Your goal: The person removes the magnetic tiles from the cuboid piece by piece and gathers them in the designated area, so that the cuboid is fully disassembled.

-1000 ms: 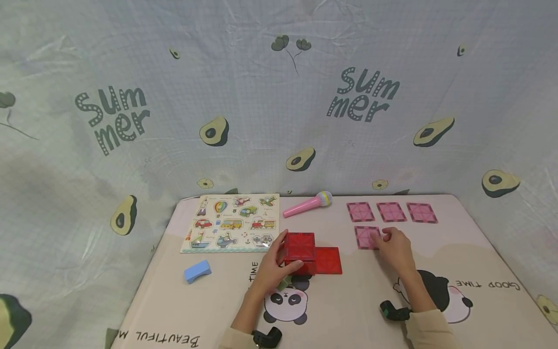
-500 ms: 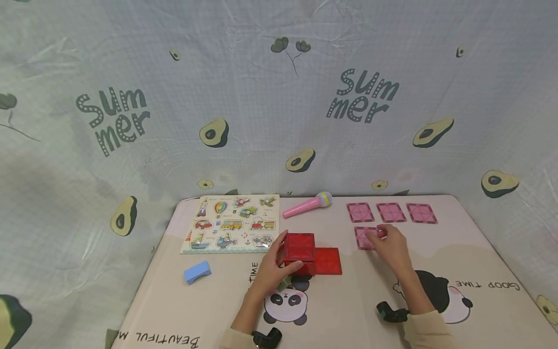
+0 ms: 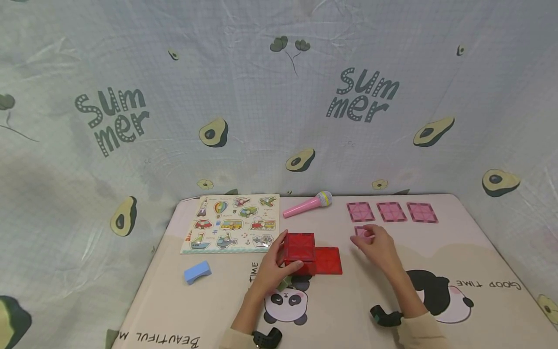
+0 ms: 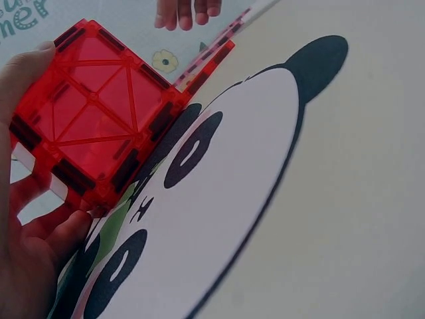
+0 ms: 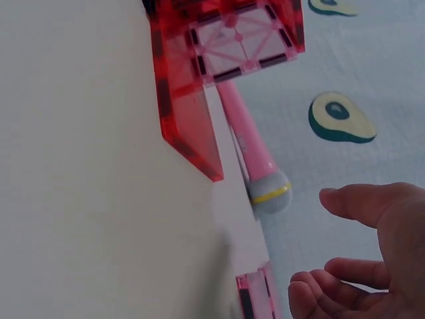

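My left hand grips a red cube built of see-through magnetic tiles, thumb at the near side and fingers around the left. A flat red magnetic tile extends along the table from the cube's right side. In the right wrist view one panel of the cube looks pink. My right hand hovers over a pink magnetic tile, partly covering it. Its thumb and fingers stand apart in the right wrist view, with nothing between them. The tile's edge shows beside the fingers there.
Three more pink magnetic tiles lie in a row at the back right. A pink toy microphone rests behind the cube. To the left are a vehicle puzzle board and a blue arched block.
My right hand has moved left across the pink tile, from its right edge to over its near part. My left hand and the red cube have stayed still.
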